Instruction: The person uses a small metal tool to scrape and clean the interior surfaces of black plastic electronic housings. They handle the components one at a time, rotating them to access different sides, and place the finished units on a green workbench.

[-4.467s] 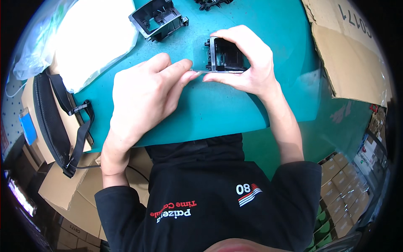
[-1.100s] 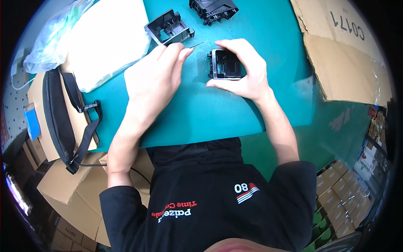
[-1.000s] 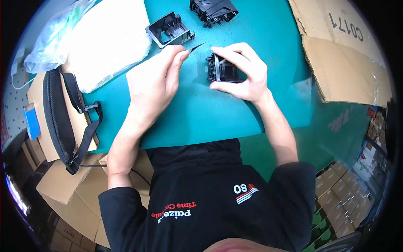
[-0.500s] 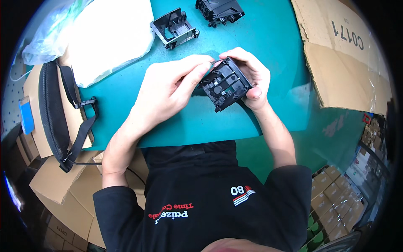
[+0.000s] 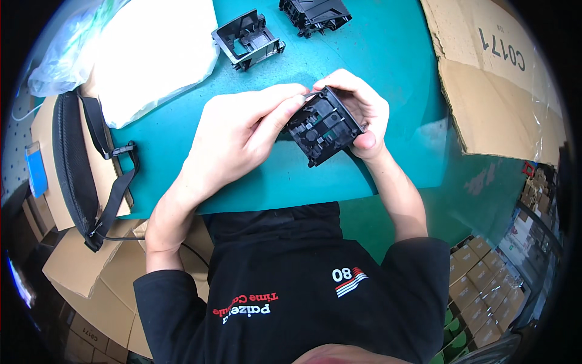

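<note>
Black plastic frame (image 5: 323, 126) held up over the teal table (image 5: 388, 54), tilted, its ribbed face toward the camera. Head view only. Right hand (image 5: 362, 109) cups the frame from behind and from the right, thumb pressed on its lower right edge, fingers curled over the top corner. Left hand (image 5: 239, 136) comes in from the left, fingers (image 5: 285, 115) stretched out and pinching the frame's upper left edge, fingertips touching the right hand's fingertips at the top. Both hands closed on the same part, so neither is spread.

Further up the table, well apart from the hands: a second black frame (image 5: 248, 41) lying open side up, and a third black part (image 5: 315, 12) at the top edge. White plastic bag (image 5: 151, 54) lies at upper left, just beside the second frame. Cardboard box (image 5: 491, 79) sits at the right. Black strap bag (image 5: 76, 164) hangs off the table's left edge over brown boxes.
</note>
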